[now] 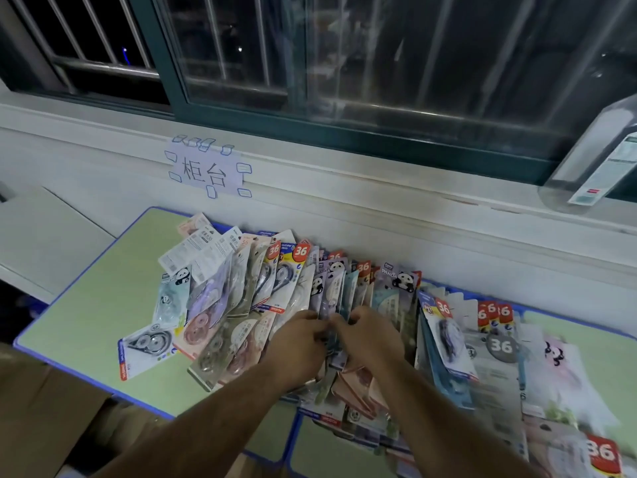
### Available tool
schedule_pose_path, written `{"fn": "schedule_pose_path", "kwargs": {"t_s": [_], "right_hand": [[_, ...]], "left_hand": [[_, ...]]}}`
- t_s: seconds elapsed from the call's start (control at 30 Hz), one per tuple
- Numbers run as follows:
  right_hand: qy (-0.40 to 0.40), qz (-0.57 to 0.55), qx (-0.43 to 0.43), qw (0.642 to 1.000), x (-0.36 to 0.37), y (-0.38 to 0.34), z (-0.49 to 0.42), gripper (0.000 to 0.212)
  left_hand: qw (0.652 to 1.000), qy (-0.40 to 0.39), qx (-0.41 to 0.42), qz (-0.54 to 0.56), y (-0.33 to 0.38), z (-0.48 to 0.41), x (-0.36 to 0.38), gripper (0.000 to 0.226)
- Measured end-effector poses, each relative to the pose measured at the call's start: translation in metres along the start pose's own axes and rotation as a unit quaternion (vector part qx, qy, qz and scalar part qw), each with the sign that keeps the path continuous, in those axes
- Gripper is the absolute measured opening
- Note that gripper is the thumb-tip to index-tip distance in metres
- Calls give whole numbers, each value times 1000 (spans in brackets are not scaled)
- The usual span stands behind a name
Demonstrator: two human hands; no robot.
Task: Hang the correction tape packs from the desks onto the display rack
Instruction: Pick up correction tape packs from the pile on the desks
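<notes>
A big heap of correction tape packs (241, 298) covers two green desks (86, 305) with blue edging, set against the wall under a window. Many packs stand on edge in a row, some with panda pictures, some with red "36" tags. My left hand (296, 343) and my right hand (368, 336) meet in the middle of the heap. Both have curled fingers that pinch the upright packs (332, 298) in the row. Which single pack each holds is hidden by the fingers. No display rack is in view.
A paper sign (208, 172) is taped to the wall above the desks. A clear plastic container (593, 160) lies on the window sill at right. A brown cardboard box (41, 408) stands at lower left. More packs (517, 360) spread over the right desk.
</notes>
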State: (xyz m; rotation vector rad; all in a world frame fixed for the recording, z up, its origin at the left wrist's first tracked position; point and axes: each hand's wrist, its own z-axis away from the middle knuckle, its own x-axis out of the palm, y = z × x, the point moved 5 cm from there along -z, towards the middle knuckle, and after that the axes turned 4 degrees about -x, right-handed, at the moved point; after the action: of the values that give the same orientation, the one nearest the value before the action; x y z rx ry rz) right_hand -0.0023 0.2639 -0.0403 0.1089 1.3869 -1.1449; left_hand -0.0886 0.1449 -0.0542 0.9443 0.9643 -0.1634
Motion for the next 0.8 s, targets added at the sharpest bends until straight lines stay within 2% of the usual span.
{"fn": "schedule_pose_path", "kwargs": {"t_s": [0.13, 0.3, 0.43, 0.6, 0.7, 0.8], "right_hand": [[5, 33, 46, 998, 8, -3, -15, 45], [20, -49, 105, 993, 20, 0, -15, 36], [27, -55, 104, 993, 17, 4, -10, 30], [38, -118, 107, 986, 14, 15, 3, 21], [55, -149, 104, 982, 5, 24, 9, 17], [62, -213, 110, 969, -2, 36, 13, 18]], "left_hand": [[999, -2, -7, 54, -12, -1, 6, 31], [999, -1, -1, 54, -24, 0, 15, 40], [999, 17, 11, 47, -14, 1, 7, 31], [991, 78, -71, 87, -4, 2, -11, 5], [991, 93, -82, 59, 3, 3, -16, 30], [994, 71, -65, 42, 11, 2, -17, 31]]}}
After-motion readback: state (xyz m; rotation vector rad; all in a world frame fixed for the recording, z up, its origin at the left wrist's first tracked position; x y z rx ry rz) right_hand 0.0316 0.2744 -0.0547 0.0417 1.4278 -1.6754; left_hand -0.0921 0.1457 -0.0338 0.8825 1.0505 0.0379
